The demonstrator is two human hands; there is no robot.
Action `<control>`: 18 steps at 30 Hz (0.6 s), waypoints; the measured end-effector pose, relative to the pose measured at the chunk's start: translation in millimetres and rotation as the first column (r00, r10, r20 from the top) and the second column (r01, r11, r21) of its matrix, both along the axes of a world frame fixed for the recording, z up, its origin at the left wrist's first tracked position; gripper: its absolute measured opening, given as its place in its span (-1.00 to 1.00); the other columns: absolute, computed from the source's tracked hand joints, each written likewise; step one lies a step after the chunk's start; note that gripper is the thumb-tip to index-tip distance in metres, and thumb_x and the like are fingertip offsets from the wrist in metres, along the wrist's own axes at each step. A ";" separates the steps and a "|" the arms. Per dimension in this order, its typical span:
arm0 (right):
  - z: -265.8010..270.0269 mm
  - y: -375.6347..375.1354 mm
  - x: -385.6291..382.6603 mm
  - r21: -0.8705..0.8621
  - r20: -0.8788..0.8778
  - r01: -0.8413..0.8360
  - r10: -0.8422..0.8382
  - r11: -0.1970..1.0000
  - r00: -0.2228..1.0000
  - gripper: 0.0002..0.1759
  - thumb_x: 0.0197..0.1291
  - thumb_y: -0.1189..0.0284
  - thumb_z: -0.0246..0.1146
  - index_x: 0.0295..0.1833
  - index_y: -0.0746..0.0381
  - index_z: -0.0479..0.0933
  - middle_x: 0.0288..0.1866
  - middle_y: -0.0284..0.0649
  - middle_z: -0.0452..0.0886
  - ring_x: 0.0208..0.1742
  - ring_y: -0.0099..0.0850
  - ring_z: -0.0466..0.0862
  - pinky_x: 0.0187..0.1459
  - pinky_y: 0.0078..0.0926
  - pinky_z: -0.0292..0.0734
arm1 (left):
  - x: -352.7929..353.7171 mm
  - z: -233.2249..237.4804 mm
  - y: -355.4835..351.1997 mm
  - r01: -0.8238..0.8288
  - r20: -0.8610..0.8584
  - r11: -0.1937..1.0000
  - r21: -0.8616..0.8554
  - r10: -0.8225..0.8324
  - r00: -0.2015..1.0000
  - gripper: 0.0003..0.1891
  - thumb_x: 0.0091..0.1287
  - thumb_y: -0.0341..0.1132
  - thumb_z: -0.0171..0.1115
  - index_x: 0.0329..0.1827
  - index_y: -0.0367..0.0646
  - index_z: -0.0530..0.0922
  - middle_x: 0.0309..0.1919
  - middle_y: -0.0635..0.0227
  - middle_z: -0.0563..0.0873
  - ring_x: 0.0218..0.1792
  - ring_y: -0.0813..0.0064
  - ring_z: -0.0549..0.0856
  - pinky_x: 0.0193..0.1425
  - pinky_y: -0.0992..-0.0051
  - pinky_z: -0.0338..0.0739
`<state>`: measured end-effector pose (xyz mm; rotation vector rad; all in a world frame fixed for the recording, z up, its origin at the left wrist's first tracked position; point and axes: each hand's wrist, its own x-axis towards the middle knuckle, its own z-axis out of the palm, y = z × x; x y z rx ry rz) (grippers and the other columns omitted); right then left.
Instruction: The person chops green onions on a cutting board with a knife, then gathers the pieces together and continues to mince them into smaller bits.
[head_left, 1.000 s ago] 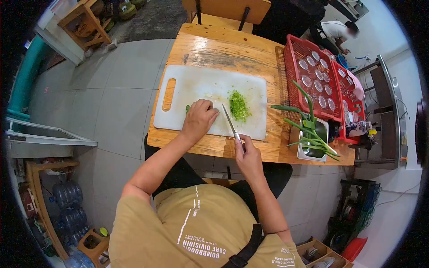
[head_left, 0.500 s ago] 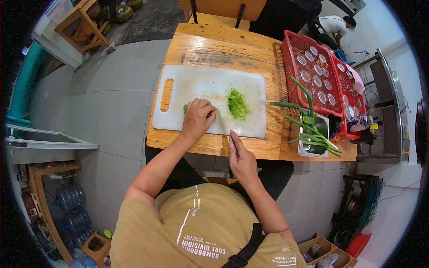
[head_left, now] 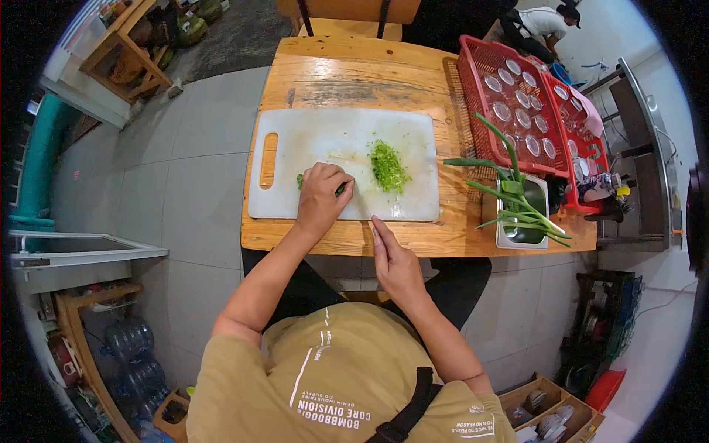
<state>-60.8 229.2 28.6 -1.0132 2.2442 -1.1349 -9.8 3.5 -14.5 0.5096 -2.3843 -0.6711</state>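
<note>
On the wooden table lies a white cutting board [head_left: 310, 133] with a slot handle at its left end. My left hand [head_left: 322, 196] is closed over a bunch of green onion [head_left: 340, 189], pressing it on the board, with a bit of green showing at its left side too. Fingers of my right hand [head_left: 395, 262] wrap the handle of a knife [head_left: 362, 201], whose blade stands beside the left fingertips. A pile of chopped green onion [head_left: 388, 167] sits right of the blade.
Long green onions [head_left: 515, 199] lie across a metal container [head_left: 524, 235] at the table's right. Behind it stand red baskets [head_left: 473, 74] with lidded clear cups. A chair [head_left: 354, 28] is at the far edge. A person [head_left: 543, 28] bends down at the upper right.
The view has shifted slightly. Both hands stay at nearly the same place on the board, still holding the green onion and the knife.
</note>
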 end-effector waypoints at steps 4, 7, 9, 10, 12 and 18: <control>4.8 -6.1 -2.6 0.067 0.114 0.018 -0.026 0.998 0.993 -0.49 0.71 0.29 0.15 0.67 0.01 0.48 -0.34 0.21 0.74 -0.30 0.22 0.78 -0.19 0.14 0.67 | -1.3 2.6 0.8 -0.009 0.004 1.000 -0.014 0.009 1.000 -0.90 0.32 -0.37 0.54 -0.17 -0.13 0.82 -0.13 0.36 0.79 0.07 0.21 0.70 0.25 0.16 0.50; 2.4 -19.0 -5.0 0.071 0.068 0.032 -0.037 0.997 0.997 -0.49 0.70 0.30 0.15 0.66 0.01 0.49 -0.39 0.21 0.72 -0.35 0.23 0.75 -0.23 0.19 0.63 | -2.5 0.9 1.4 -0.008 -0.008 0.999 -0.039 0.008 1.000 -0.91 0.31 -0.38 0.53 -0.17 -0.13 0.81 -0.13 0.37 0.79 0.05 0.21 0.70 0.23 0.18 0.50; -4.1 -27.2 -5.9 0.064 -0.050 0.026 -0.023 0.998 0.998 -0.48 0.68 0.31 0.17 0.65 0.03 0.50 -0.42 0.21 0.71 -0.38 0.22 0.74 -0.27 0.19 0.61 | -3.6 1.0 3.0 -0.005 -0.020 0.999 -0.051 0.004 1.000 -0.91 0.32 -0.38 0.53 -0.17 -0.14 0.82 -0.12 0.36 0.80 0.06 0.21 0.70 0.23 0.18 0.50; -6.0 -25.3 -4.2 0.059 -0.046 0.036 -0.034 0.998 0.998 -0.48 0.68 0.31 0.17 0.65 0.03 0.50 -0.42 0.21 0.71 -0.38 0.22 0.74 -0.27 0.19 0.61 | -3.0 1.3 3.7 -0.015 -0.002 0.999 -0.041 0.015 1.000 -0.92 0.33 -0.39 0.53 -0.17 -0.15 0.81 -0.11 0.35 0.80 0.06 0.20 0.70 0.23 0.18 0.50; -7.6 -20.0 -1.0 0.012 -0.103 0.034 -0.033 0.999 0.994 -0.47 0.67 0.32 0.18 0.66 0.05 0.49 -0.44 0.21 0.70 -0.39 0.20 0.74 -0.27 0.17 0.62 | -2.5 3.6 3.0 -0.028 0.014 0.999 -0.035 0.028 0.999 -0.92 0.34 -0.39 0.53 -0.18 -0.16 0.81 -0.10 0.34 0.80 0.07 0.19 0.70 0.23 0.18 0.51; 6.7 -5.9 4.7 -0.019 0.080 0.068 -0.067 0.997 0.995 -0.48 0.70 0.29 0.16 0.67 0.07 0.48 -0.42 0.23 0.70 -0.37 0.20 0.76 -0.25 0.12 0.64 | -1.7 0.1 3.0 -0.009 -0.004 1.000 -0.028 0.009 1.000 -0.92 0.35 -0.39 0.53 -0.18 -0.17 0.81 -0.11 0.32 0.78 0.06 0.17 0.69 0.26 0.17 0.50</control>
